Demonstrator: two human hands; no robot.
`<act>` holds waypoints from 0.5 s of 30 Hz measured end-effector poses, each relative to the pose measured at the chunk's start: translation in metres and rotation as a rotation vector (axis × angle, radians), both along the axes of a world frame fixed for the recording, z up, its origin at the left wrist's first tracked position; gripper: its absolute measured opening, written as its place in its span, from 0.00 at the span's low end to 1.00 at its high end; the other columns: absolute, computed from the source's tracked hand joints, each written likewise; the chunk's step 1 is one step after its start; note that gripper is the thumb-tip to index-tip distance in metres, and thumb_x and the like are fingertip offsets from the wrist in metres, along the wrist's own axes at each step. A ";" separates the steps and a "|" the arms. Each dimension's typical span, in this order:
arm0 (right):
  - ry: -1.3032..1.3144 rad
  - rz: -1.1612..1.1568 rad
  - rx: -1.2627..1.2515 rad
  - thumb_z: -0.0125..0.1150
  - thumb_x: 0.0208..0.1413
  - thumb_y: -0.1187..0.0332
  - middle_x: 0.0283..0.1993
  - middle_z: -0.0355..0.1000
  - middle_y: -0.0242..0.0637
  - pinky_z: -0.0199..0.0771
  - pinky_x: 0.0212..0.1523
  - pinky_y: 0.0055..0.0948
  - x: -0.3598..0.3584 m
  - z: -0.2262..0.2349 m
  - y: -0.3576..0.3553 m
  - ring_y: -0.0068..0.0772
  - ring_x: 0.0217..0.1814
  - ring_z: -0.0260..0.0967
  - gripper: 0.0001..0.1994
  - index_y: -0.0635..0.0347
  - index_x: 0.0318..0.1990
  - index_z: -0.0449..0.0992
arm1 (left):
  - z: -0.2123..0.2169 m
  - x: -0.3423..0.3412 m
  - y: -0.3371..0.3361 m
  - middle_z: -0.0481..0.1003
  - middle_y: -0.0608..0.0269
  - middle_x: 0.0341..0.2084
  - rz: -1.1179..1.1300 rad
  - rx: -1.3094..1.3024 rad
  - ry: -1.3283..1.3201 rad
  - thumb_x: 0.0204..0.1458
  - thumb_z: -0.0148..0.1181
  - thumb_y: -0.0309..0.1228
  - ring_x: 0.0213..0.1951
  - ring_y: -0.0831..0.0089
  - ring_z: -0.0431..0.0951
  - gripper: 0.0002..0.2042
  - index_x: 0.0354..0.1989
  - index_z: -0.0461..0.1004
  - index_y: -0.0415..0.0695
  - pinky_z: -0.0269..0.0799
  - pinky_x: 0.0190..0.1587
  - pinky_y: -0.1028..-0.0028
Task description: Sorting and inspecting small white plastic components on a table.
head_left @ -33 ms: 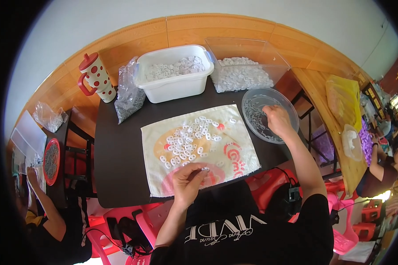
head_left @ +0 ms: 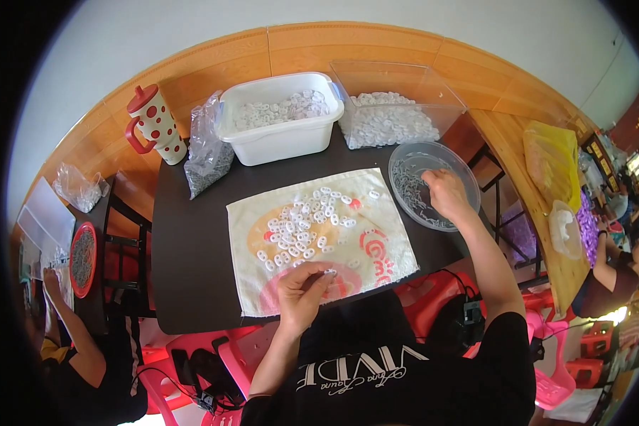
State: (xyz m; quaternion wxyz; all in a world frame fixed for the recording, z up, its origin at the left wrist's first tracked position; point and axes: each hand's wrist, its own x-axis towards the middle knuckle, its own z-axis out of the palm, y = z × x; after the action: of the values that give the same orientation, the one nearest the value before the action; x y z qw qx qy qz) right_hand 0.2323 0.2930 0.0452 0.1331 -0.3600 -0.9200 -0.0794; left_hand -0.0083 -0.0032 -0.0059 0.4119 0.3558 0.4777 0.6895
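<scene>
"While the left hand is hovering over the cloth's near edge, what's it pinching?"

"Its thumb and finger are pinching a small white piece; similar white pieces are lying beyond."

"And the right hand?"

"It's hanging at the grey bits in the clear bowl; whether it's gripping any, I can't tell."

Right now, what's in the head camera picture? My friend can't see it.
A person's left hand pinches a small white piece above a towel holding similar pieces; the right hand is at a round tub of small grey parts.
</scene>
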 end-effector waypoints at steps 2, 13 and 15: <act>0.088 0.037 -0.016 0.55 0.45 0.84 0.39 0.76 0.49 0.73 0.44 0.45 0.004 -0.003 0.000 0.54 0.44 0.74 0.12 0.61 0.38 0.76 | 0.001 0.001 0.000 0.81 0.64 0.35 -0.006 -0.003 -0.011 0.56 0.59 0.15 0.36 0.80 0.81 0.09 0.43 0.79 0.36 0.75 0.33 0.83; 0.426 0.164 -0.366 0.59 0.54 0.83 0.32 0.73 0.37 0.69 0.33 0.27 0.027 -0.009 0.005 0.30 0.34 0.72 0.07 0.64 0.38 0.76 | 0.000 -0.001 -0.001 0.80 0.63 0.37 -0.016 0.004 -0.012 0.56 0.58 0.13 0.38 0.78 0.82 0.10 0.44 0.78 0.35 0.76 0.35 0.82; 0.486 0.030 -0.573 0.61 0.54 0.82 0.30 0.74 0.33 0.69 0.34 0.24 0.025 -0.008 0.003 0.23 0.33 0.70 0.05 0.65 0.37 0.76 | 0.000 -0.001 -0.001 0.80 0.62 0.37 -0.020 -0.010 -0.018 0.56 0.58 0.13 0.39 0.78 0.82 0.10 0.44 0.78 0.35 0.76 0.35 0.82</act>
State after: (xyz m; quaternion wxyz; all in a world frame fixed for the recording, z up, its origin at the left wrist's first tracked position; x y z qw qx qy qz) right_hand 0.2577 0.2960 0.0371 0.2428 -0.3775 -0.8516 0.2708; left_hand -0.0095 -0.0043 -0.0056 0.4251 0.3523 0.4737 0.6861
